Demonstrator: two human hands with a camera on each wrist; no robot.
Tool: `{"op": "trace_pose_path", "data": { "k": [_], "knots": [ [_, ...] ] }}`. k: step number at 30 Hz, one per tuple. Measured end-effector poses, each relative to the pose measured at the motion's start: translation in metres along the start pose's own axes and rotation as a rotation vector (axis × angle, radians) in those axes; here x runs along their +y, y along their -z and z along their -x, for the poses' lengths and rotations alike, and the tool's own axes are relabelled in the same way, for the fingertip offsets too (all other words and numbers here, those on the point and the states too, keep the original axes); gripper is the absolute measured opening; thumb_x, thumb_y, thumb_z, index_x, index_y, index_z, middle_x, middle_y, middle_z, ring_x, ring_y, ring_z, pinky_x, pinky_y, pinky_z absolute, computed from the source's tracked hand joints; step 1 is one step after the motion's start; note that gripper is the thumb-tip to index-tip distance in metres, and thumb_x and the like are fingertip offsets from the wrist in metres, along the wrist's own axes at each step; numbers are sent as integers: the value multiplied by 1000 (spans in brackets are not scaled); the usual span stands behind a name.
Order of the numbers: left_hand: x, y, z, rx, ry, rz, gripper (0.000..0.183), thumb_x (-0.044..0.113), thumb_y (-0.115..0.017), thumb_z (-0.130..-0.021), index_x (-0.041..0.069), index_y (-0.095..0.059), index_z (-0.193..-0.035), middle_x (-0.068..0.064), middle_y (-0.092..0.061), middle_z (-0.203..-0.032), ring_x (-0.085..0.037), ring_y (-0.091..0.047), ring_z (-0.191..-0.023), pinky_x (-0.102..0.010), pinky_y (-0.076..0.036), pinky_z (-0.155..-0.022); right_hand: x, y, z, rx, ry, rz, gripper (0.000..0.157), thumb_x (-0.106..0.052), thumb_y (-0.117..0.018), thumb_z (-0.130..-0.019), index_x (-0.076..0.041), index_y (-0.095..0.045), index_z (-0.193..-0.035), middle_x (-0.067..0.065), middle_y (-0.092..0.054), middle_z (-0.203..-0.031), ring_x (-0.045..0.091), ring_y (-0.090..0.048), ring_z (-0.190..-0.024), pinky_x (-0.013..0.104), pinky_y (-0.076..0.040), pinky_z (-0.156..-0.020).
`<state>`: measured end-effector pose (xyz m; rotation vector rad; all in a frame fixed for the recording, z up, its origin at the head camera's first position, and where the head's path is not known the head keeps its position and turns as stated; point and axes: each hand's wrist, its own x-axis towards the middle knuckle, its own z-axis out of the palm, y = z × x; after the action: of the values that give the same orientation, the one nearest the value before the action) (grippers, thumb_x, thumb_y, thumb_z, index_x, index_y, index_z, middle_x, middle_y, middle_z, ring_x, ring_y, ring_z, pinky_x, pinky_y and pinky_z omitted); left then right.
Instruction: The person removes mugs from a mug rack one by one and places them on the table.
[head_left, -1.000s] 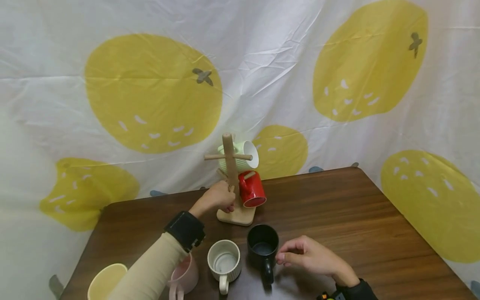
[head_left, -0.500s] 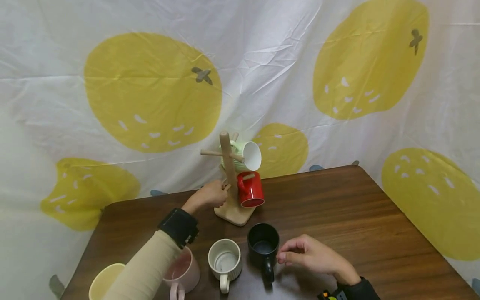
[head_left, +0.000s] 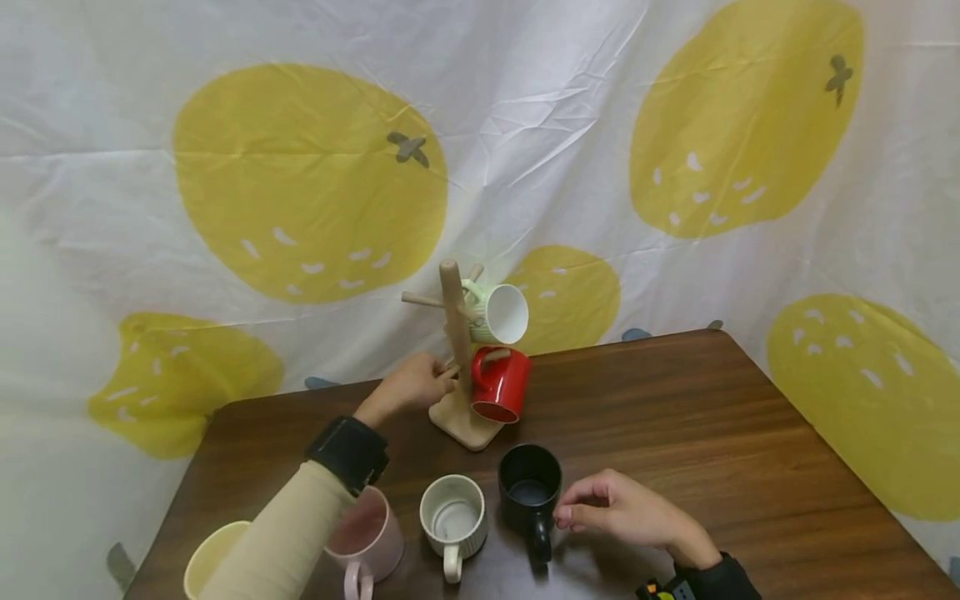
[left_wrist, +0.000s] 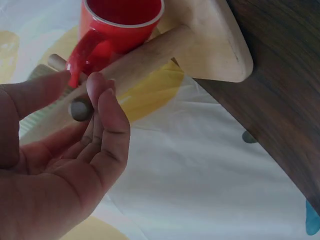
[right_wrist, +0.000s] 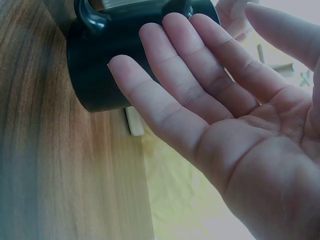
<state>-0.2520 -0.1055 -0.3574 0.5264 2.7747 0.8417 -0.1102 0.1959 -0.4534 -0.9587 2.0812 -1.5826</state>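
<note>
A wooden mug tree (head_left: 453,312) stands toward the back of the table, a red mug (head_left: 510,383) and a pale green mug (head_left: 486,325) hanging on its pegs. My left hand (head_left: 408,385) holds a low peg on its left side; the left wrist view has the peg's round end (left_wrist: 80,109) between the thumb and curled fingers. My right hand (head_left: 630,515) rests beside a black mug (head_left: 517,508), fingers loosely bent and holding nothing. In the right wrist view its fingers (right_wrist: 170,102) lie in front of the mug; contact cannot be told.
A ribbed off-white mug (head_left: 468,542), a pink mug (head_left: 382,554) and a yellow cup (head_left: 206,550) stand along the front of the dark wooden table (head_left: 675,417). My left sleeve partly covers the pink and yellow ones. A patterned cloth (head_left: 525,167) hangs behind.
The mug tree has turned, its pegs and hanging mugs swinging round with it. My left hand has moved slightly left and back with the peg. My right hand has stayed still.
</note>
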Motion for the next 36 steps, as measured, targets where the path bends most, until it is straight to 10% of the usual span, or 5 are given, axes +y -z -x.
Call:
{"op": "trace_pose_path", "data": {
  "k": [27,36],
  "knots": [
    [-9,2,-9,86,-28,-46,20,8,-59,-87,6,-75,-75,3,-51,-60,-18,-47,-62,-23,-36,-53,3,3,0,7,-11,-6,22,-9,-56,-101,8,-68,-105,11,-72,-94,8,-67,-87,36,-58,-79],
    [-14,9,-10,61,-12,-6,27,8,-58,-90,3,-76,-109,-9,-70,-91,-20,-56,-75,-24,-45,-62,4,5,2,28,-5,16,22,-10,-55,-101,7,-69,-104,19,-71,-95,11,-68,-88,33,-58,-79]
  ]
}}
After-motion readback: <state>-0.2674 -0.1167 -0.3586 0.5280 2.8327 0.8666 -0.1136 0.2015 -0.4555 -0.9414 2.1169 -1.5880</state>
